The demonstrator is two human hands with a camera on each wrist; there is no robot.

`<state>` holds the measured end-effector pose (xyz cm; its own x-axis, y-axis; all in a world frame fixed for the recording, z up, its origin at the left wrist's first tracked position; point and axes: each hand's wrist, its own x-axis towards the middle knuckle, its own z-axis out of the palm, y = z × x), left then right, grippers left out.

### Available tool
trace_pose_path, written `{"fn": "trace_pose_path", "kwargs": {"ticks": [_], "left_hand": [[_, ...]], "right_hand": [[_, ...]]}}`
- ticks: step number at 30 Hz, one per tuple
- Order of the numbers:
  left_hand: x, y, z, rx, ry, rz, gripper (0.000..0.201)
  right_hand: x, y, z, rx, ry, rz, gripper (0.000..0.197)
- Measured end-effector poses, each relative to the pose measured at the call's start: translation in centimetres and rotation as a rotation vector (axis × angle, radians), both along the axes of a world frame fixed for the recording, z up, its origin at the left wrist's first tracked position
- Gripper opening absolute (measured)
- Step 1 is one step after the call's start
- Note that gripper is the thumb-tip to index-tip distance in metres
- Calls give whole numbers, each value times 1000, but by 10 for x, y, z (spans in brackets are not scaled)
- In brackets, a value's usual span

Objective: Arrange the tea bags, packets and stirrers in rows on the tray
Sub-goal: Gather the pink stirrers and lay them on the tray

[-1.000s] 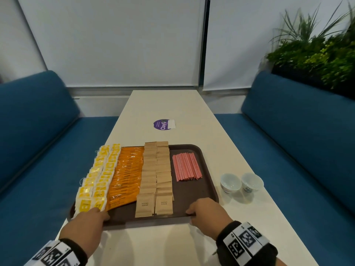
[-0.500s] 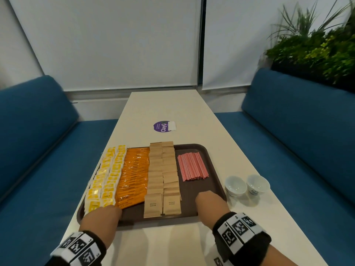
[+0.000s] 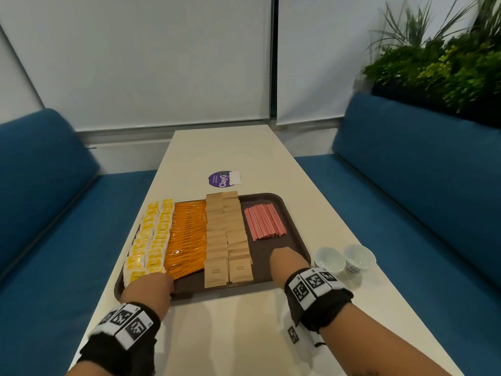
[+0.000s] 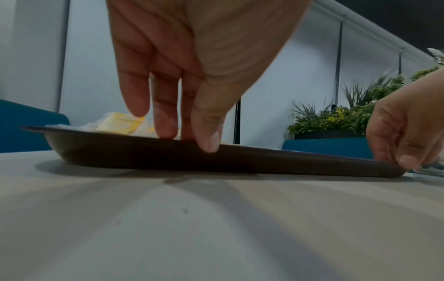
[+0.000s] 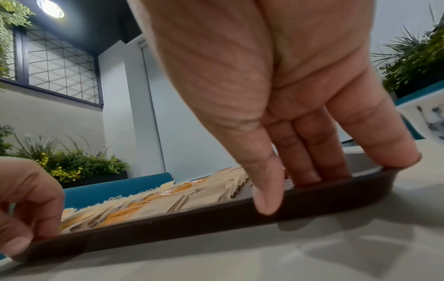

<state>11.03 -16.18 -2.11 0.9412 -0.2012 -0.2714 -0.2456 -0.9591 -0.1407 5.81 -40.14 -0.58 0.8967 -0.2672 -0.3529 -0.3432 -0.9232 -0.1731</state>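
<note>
The tray [image 3: 294, 234], brown and shallow, lies flat on the pale table [image 3: 244, 153] near its front edge, and its load looks fully sorted: two rows of yellow tea bags [image 3: 151, 237] at the left, a band of orange coffee sachets [image 3: 187, 237] beside them, two rows of brown sugar packets [image 3: 227, 240] next, and a bundle of pink stirrers [image 3: 264, 222] at the right, set apart from the packets; the arranging itself appears done, so the step in hand is probably squaring or shifting the loaded tray; the next move calls for an even push or lift from both sides, kept level so the overlapped rows do not slide, and kept shy of the two small white cups [image 3: 343, 260] standing just beside the tray's right front corner. The left hand [image 3: 149, 290] pinches the front rim near the left corner, fingers [image 4: 165, 121] laid over the lip beside the tea bags and thumb down the outer wall; the right hand [image 3: 288, 263] does the same near the right corner, fingers [image 5: 310, 159] reaching inside onto the bare tray floor, thumb pressed against the outside of the rim; neither hand holds any packet or stirrer.
</note>
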Motion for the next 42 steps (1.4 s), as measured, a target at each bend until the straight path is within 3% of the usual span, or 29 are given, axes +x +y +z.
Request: {"fn": "trace_pose_path", "kwargs": {"ticks": [6, 9, 13, 16, 22, 25, 34, 38, 42], "left_hand": [[-8, -18, 21, -86, 75, -29, 17], [-27, -53, 43, -228, 77, -111, 15], [-49, -120, 66, -389, 118, -291, 35], [-56, -172, 74, -444, 139, -447, 53], [-48, -256, 49, -274, 164, -558, 81], [-40, -276, 35, -186, 196, -565, 87], [-16, -294, 19, -215, 207, -530, 67], [17, -307, 35, -270, 141, -499, 64], [49, -319, 41, -236, 156, -473, 74]], "right_hand": [[1, -8, 2, 115, 24, -28, 26], [-14, -20, 20, 240, -79, -53, 30], [-45, -62, 52, 347, -345, -206, 27], [-61, -102, 58, 269, -396, -337, 45], [-62, -147, 31, 197, -120, -320, 73], [-54, -153, 15, 195, -64, -302, 79], [-44, -158, -3, 178, -110, -330, 65], [-42, -159, 7, 282, -185, -401, 79], [-33, -149, 13, 364, -228, -404, 88]]}}
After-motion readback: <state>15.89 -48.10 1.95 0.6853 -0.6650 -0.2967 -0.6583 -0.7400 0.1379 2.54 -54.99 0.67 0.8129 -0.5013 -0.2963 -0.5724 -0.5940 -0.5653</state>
